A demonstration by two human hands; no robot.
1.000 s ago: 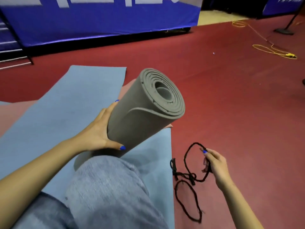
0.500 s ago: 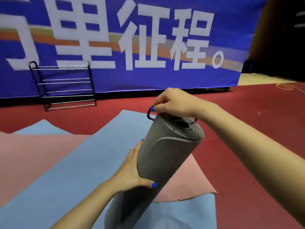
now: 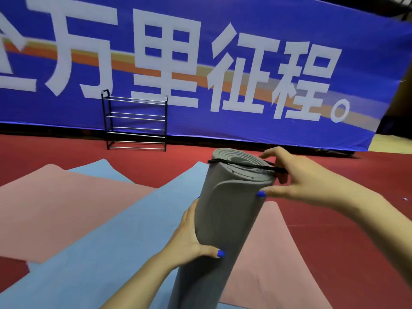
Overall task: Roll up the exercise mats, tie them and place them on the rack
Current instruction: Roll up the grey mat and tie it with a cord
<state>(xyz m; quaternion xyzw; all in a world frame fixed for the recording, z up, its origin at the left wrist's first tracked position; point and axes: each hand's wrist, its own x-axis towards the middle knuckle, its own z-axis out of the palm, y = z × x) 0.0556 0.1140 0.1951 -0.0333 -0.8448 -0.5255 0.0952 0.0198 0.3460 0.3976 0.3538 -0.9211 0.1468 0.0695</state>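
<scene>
item: grey rolled mat point(image 3: 225, 219), black cord point(image 3: 240, 165) stretched over its top end.
left hand point(image 3: 189, 239) clasped the roll; right hand point(image 3: 296, 181) pinched the cord; risk: cord slipping off, roll loosening.

Red floor point(image 3: 334, 219) bears flat mats point(image 3: 100, 241) and rack point(image 3: 136, 123).
</scene>
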